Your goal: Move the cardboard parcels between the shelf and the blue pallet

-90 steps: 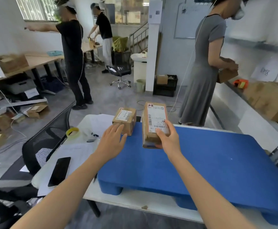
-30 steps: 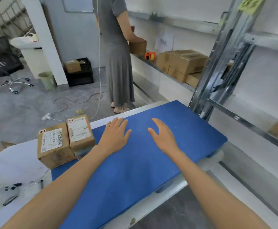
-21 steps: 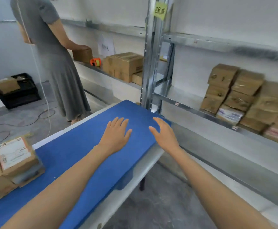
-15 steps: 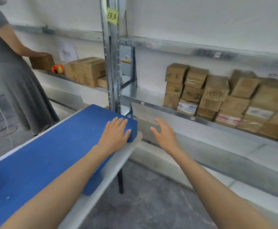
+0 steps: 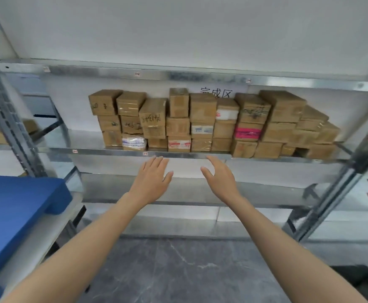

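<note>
Both hands are extending forward at the centre of the frame, and neither is holding anything. The left hand [image 5: 151, 180] is lying palm-down with its fingers straight and close together and its thumb out to the side. The right hand [image 5: 219, 178] is turning its palm inward toward the left, fingers relaxed and slightly parted. Facing each other in this way, they are probably forming a span to take a box by two opposite sides.

Their fingertips are appearing just under the front lip of the shelf [image 5: 113, 150], though whether they are touching it cannot be told. Directly above them, across the middle of the frame, the cardboard parcels [image 5: 202, 121] are sitting on that shelf in about three tiers, packed side against side and pushed back toward the wall. This leaves a bare strip along the front edge. A paper sign [image 5: 217, 92] is showing behind the top row.

At the lower left, the blue pallet [image 5: 14, 200] is resting on a white table [image 5: 36, 237] beside the rack's upright [image 5: 8, 119], within a short turn of the shelf. No parcel is showing on the part in view.
</note>
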